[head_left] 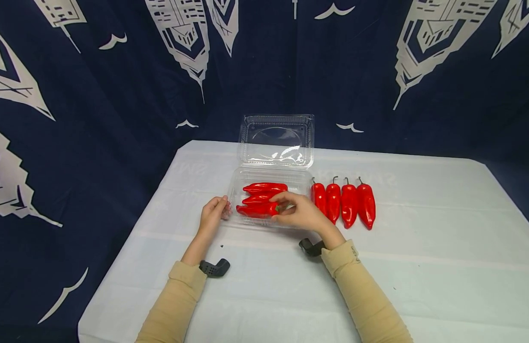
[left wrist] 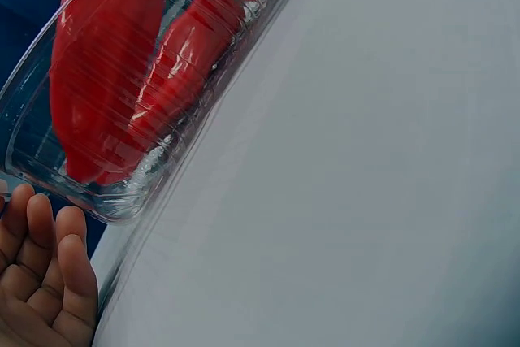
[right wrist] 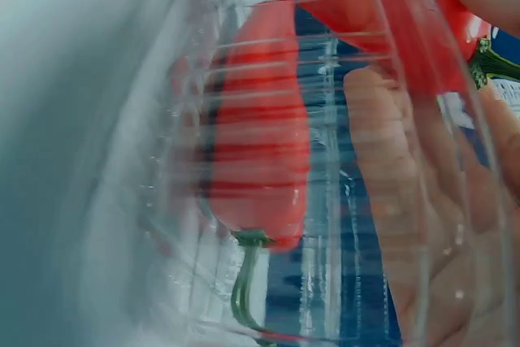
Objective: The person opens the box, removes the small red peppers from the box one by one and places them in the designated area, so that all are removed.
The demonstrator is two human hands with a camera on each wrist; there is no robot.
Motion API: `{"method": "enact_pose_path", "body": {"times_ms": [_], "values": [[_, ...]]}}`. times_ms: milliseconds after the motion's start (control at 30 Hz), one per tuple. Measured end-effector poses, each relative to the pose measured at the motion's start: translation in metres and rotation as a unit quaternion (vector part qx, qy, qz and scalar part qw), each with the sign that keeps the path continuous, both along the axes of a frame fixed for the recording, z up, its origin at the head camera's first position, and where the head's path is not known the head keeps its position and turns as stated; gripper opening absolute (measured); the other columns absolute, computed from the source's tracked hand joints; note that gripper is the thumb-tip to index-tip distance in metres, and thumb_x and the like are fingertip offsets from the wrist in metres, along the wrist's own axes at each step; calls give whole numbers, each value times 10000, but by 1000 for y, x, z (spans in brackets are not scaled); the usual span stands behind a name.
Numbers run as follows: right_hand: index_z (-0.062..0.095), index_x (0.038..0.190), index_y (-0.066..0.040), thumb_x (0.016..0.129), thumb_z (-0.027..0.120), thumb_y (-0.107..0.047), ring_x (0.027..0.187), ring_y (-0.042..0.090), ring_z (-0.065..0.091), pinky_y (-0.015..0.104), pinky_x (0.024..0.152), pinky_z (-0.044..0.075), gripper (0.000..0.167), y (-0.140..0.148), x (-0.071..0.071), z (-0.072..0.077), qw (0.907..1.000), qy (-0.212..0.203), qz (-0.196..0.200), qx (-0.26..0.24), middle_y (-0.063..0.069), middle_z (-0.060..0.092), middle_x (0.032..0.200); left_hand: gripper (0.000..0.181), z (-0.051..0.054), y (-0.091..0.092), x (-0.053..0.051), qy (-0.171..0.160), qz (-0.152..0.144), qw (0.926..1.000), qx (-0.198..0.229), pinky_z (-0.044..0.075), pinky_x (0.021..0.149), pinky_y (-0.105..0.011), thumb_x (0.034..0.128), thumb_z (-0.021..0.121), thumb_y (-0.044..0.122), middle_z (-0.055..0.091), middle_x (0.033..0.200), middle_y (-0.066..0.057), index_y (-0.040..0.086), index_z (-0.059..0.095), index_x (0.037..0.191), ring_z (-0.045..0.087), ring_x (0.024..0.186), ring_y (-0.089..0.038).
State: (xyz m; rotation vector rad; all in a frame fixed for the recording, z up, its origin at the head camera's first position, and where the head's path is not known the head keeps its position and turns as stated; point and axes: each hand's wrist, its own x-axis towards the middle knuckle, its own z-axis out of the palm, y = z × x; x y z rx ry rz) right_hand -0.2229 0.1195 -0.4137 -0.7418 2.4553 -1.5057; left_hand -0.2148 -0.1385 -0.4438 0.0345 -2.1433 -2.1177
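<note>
A clear plastic clamshell container [head_left: 235, 190] stands on the table with its lid [head_left: 276, 136] tipped back. Three red peppers lie in or over its base, one of them the rear pepper [head_left: 264, 187]. My right hand [head_left: 302, 212] pinches the front pepper [head_left: 257, 210] near its green stem [right wrist: 490, 67], the pepper's tip pointing left. At the container's left side, my left hand [head_left: 213, 213] holds the edge. In the left wrist view its fingers [left wrist: 75, 270] curl by the container's corner. The thumb is mostly hidden there.
Several more red peppers [head_left: 349, 205] stand in a row right of the container, stems away from me. A white cloth covers the table [head_left: 440, 247]. Behind it hangs a dark blue curtain [head_left: 290, 66] with pale building prints.
</note>
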Motion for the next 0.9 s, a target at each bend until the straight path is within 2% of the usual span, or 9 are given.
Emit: {"method": "enact_pose_path", "body": {"times_ms": [333,500,633,833,900], "values": [[632,1145,-128,764,758,-134,947,220,579,320,747,539,401,7,0,7,9990,313,-231,-207,29,621,1038,287,1,0,0,1,-6,10000,26,450,554,-195,980,485,101,534,723,-65,-162,527,874,508,620,-107],[627,1148,-120,779,741,-129,923,263,600,325,734,545,386,11,1,12,9984,161,-372,-387,58,618,1059,295,1,0,1,24,-3,10000,10,451,550,-199,978,487,92,532,716,-70,-187,518,889,504,615,-116],[622,1157,-112,797,727,-129,939,289,605,337,739,546,376,15,2,16,9973,159,-444,-556,71,617,1084,281,1,0,1,9,6,10000,24,453,549,-205,978,489,99,535,713,-65,-153,531,861,510,611,-121],[611,1177,-108,806,704,-130,1011,248,586,344,783,535,384,22,3,23,9959,421,-544,-583,53,620,1126,268,2,0,1,28,6,10000,-11,454,550,-207,981,485,103,535,719,-66,-121,541,847,509,618,-128],[611,1180,-113,807,695,-128,1006,240,588,348,782,536,383,24,3,25,9955,377,-594,-629,52,620,1127,269,2,1,1,35,14,10000,-32,453,549,-205,981,484,102,534,720,-65,-125,540,848,508,618,-128]]}}
